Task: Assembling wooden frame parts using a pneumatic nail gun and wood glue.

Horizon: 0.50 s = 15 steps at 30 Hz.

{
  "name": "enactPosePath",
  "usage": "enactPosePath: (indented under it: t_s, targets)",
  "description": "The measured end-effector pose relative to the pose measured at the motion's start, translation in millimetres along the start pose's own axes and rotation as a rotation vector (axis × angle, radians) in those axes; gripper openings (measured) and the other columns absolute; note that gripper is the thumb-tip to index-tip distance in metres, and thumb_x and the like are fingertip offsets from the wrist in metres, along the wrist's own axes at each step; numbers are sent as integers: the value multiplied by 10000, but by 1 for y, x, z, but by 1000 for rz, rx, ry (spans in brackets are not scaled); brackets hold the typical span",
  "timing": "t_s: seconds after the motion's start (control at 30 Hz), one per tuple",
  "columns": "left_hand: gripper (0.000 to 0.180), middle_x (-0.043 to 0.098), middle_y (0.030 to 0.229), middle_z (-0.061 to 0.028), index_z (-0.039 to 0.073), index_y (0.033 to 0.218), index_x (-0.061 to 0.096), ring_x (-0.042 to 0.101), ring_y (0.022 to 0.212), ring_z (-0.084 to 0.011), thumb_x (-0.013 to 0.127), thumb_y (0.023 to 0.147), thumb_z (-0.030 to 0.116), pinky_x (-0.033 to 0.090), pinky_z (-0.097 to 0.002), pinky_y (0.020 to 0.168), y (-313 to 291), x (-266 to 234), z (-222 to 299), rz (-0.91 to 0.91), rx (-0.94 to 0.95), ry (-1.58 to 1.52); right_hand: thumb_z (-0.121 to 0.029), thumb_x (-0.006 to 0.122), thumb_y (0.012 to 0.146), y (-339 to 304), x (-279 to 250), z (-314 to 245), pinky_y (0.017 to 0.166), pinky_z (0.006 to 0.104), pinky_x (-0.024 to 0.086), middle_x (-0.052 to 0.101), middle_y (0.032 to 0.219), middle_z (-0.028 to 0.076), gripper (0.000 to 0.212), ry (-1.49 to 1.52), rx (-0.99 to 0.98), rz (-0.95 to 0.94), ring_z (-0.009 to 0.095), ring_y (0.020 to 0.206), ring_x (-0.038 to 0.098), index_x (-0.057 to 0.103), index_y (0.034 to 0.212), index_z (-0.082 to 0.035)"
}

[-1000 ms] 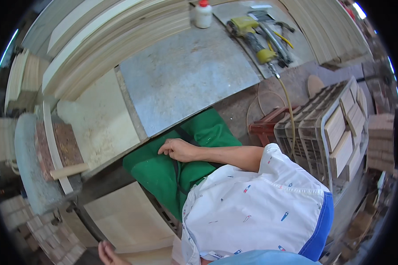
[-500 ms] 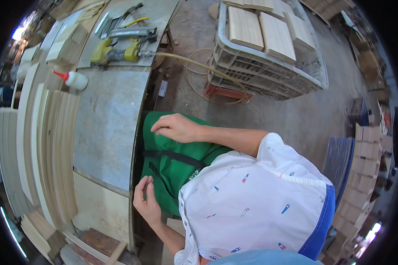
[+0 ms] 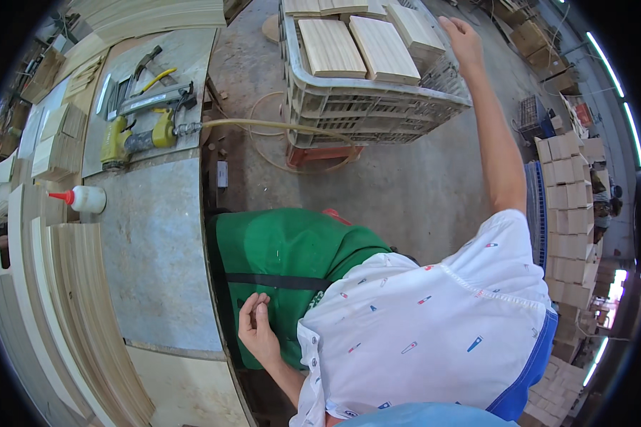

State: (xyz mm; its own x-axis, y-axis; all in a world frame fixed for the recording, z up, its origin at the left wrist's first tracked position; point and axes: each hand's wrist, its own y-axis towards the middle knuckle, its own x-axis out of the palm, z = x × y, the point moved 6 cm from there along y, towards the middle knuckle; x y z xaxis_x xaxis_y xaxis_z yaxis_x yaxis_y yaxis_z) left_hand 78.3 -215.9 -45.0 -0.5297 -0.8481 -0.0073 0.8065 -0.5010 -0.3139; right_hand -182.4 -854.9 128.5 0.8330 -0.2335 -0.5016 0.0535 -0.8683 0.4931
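Vs half a sec ago, R hand (image 3: pixel 464 44) is off the apron (image 3: pixel 285 238) & out at the crate (image 3: pixel 377 92), arm stretched fwd; L hand (image 3: pixel 259 333) is still low in front of the apron, near the bench (image 3: pixel 160 256) edge. View's also swung, so crate, nail gun (image 3: pixel 139 139) & bottle (image 3: pixel 89 199) all sit further L in the pic. Blocks (image 3: pixel 383 51) lie flat in the top of the crate, side by side, w/ more behind; they're L of R hand. Its fingertips are just beside the rightmost ones, can't tell if touching. R hand's fingers are bent, nothing seen in them; can't tell if thumb & fingers meet. L hand's loosely curled, nothing in it, well apart from the blocks. Hose (image 3: pixel 263 124) runs from nail gun across the front of the crate, above the red stool (image 3: pixel 320 154).
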Motion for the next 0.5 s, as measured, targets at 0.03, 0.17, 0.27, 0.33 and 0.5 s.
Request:
enactPosePath:
  t_s: [0.03, 0.17, 0.27, 0.33, 0.5]
  targets:
    - [223, 668, 1024, -130, -58, 1132, 599, 635, 943, -186, 576, 931, 36, 494, -282, 866, 6, 1, 0, -39, 0, -7, -419, 683, 845, 21, -4, 12, 816, 315, 478, 660, 1058, 97, 540, -14, -10, 0, 129, 959, 587, 622, 1183, -3]
    - [231, 663, 1048, -131, -56, 1148, 594, 628, 959, -181, 563, 936, 30, 493, -290, 873, 22, -1, 11, -44, 44, 52, -558, 741, 736, 31, 29, 59, 894, 439, 457, 554, 1284, 166, 844, -67, 650, -451, 229, 1091, 566, 491, 1327, -11]
    - [235, 662, 1047, -131, -57, 1151, 591, 626, 965, -182, 568, 937, 36, 494, -292, 875, 26, 2, 16, -11, 32, 71, -594, 759, 696, 10, 50, 49, 907, 491, 458, 549, 1295, 175, 893, 98, 745, -656, 264, 1115, 571, 487, 1331, -29]
    - [236, 661, 1049, -130, -58, 1151, 590, 625, 965, -182, 569, 936, 36, 493, -292, 875, 24, 2, 18, -3, 34, 81, -601, 768, 681, 7, 60, 52, 894, 499, 471, 577, 1260, 168, 873, 202, 773, -712, 262, 1105, 583, 519, 1304, -41]
    - [236, 664, 1045, -127, -57, 1153, 592, 625, 950, -177, 569, 932, 26, 490, -286, 875, 15, 15, 5, -16, -33, 13, -553, 731, 745, 17, 89, 49, 953, 539, 425, 573, 1271, 197, 817, 158, 791, -778, 288, 1132, 575, 496, 1323, -26]
